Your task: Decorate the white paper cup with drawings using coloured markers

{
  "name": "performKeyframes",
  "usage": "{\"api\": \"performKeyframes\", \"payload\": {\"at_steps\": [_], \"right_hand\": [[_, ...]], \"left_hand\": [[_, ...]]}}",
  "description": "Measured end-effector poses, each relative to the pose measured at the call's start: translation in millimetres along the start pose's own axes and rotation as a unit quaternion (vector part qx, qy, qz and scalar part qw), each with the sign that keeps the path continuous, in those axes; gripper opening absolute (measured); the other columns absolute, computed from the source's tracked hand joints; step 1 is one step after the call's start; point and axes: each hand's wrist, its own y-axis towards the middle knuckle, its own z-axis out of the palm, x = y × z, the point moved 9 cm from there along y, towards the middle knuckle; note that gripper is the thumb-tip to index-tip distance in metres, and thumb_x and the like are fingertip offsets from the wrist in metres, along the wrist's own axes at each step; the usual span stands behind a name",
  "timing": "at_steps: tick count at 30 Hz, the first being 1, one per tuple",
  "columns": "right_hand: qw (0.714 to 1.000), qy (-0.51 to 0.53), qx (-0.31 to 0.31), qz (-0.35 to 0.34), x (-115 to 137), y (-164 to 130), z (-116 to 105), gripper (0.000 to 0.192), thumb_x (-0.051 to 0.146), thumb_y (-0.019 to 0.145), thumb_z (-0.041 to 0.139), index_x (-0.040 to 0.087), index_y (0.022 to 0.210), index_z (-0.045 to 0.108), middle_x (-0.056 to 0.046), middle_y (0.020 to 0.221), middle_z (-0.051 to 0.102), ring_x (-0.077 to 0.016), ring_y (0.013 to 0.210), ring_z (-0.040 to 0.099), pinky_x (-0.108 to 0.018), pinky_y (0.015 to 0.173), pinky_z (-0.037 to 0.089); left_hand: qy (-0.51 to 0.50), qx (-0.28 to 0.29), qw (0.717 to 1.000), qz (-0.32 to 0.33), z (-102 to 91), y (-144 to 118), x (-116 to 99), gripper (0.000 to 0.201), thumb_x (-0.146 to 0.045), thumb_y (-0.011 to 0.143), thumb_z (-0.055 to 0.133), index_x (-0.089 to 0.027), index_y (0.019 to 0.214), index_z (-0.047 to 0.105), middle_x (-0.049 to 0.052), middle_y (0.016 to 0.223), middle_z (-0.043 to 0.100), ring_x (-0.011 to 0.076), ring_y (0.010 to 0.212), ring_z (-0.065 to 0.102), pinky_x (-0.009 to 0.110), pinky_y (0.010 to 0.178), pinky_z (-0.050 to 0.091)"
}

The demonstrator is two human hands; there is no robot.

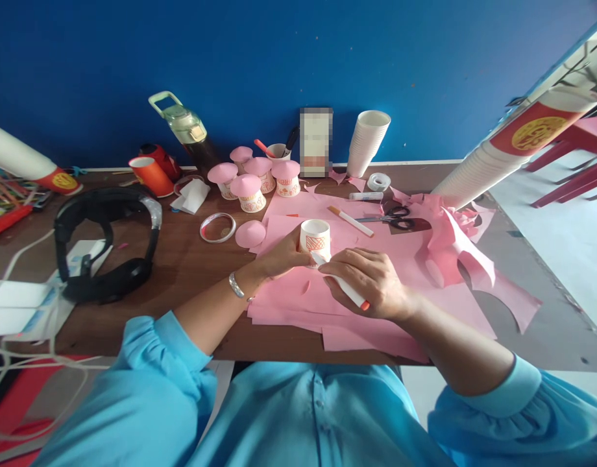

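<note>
My left hand (286,253) is closed around the left side of a small white paper cup (316,227), held upright over pink paper. Orange crosshatched lines are drawn on the cup's front. In my right hand (369,279) is a white marker (347,292) with an orange end, its other end close to the cup's lower front; whether the tip touches is hard to see. Beyond the left hand lies a pink paper cone (250,234). Several decorated cups with pink cone tops (247,192) stand farther back. A marker cap (307,287) shape or pink scrap lies near the hands.
Pink sheets (454,311) cover the middle of the table. Scissors (398,218), an orange-capped marker (351,222) and tape rolls (217,228) lie around. Stacked cups (369,143), a bottle (184,126) and a phone (316,139) stand at the back wall. A black headset (106,285) lies left.
</note>
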Motion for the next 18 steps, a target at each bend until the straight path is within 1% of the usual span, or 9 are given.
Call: {"api": "performKeyframes", "payload": {"at_steps": [5,10,13,18], "right_hand": [[1.0,-0.007,-0.002,-0.007,1.0,0.7,-0.7,0.032,0.008,0.094,0.065,0.017,0.125,0.063,-0.006,0.09,0.075,-0.0181,0.074,0.073,-0.03,0.063,0.06],[1.0,-0.01,-0.004,-0.002,-1.2,-0.1,-0.7,0.037,0.008,0.094,0.065,0.019,0.129,0.063,-0.004,0.09,0.075,-0.0179,0.074,0.073,-0.03,0.064,0.061],[1.0,-0.011,-0.001,-0.001,-1.8,-0.4,0.0,0.039,0.009,0.094,0.065,0.02,0.131,0.062,-0.004,0.091,0.075,-0.0178,0.075,0.073,-0.03,0.066,0.061],[1.0,-0.02,-0.002,-0.002,-1.8,0.6,-0.1,0.036,0.008,0.095,0.064,0.019,0.129,0.062,-0.004,0.091,0.075,-0.0172,0.075,0.073,-0.029,0.065,0.06]], "left_hand": [[-0.025,-0.005,0.999,-0.038,-0.7,-1.8,4.5,0.066,-0.034,0.066,0.097,-0.018,0.12,0.064,0.007,0.101,0.071,0.0205,0.091,0.065,0.034,0.083,0.051],[-0.038,-0.014,0.997,-0.061,-1.6,-4.0,6.8,0.068,-0.026,0.067,0.095,-0.018,0.125,0.061,0.007,0.103,0.07,0.0222,0.094,0.066,0.036,0.084,0.053],[-0.036,-0.017,0.997,-0.06,-2.5,-3.7,7.7,0.066,-0.024,0.067,0.094,-0.018,0.124,0.06,0.007,0.104,0.07,0.0219,0.094,0.066,0.036,0.083,0.053],[-0.037,0.001,0.998,-0.045,-1.2,-2.6,7.6,0.057,-0.029,0.071,0.092,-0.018,0.12,0.064,0.007,0.106,0.071,0.0214,0.095,0.066,0.035,0.084,0.052]]}}
